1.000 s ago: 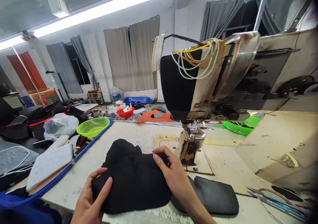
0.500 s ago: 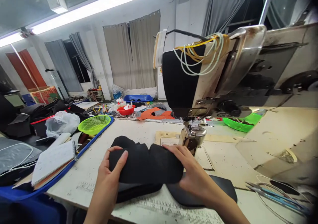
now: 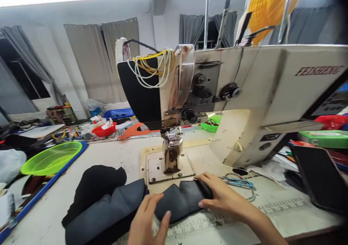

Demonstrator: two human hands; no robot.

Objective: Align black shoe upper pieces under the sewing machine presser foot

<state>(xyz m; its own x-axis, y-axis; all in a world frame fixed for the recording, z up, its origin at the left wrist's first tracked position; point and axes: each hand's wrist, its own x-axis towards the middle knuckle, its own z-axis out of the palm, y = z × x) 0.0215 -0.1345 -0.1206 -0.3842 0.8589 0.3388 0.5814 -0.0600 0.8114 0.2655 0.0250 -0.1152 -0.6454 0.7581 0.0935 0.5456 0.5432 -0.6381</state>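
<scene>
Your table [image 3: 114,152] spreads across the foreground, and the sewing machine [image 3: 261,82] stands over it, its post [image 3: 172,158] just beyond your work. To the left, a dark grey left panel [image 3: 108,208] lies with black fabric [image 3: 95,181] behind it. The right panel [image 3: 187,199], notched on its far edge, is in front of the post, between your hands. Your right hand [image 3: 221,196] pinches its right end, fingers at the far edge, thumb at the near one. Your left hand [image 3: 148,219] has thumb and fingers spread about the left end; whether they touch it isn't clear. The blue-handled tool [image 3: 240,182] lies just beyond your right hand.

Support both ends evenly and pinch lightly, so the notch doesn't fold or the end crease.

Half a second ago both your hands held up a black piece; now they're at the right panel, and your view has swung right, showing more machine.
</scene>
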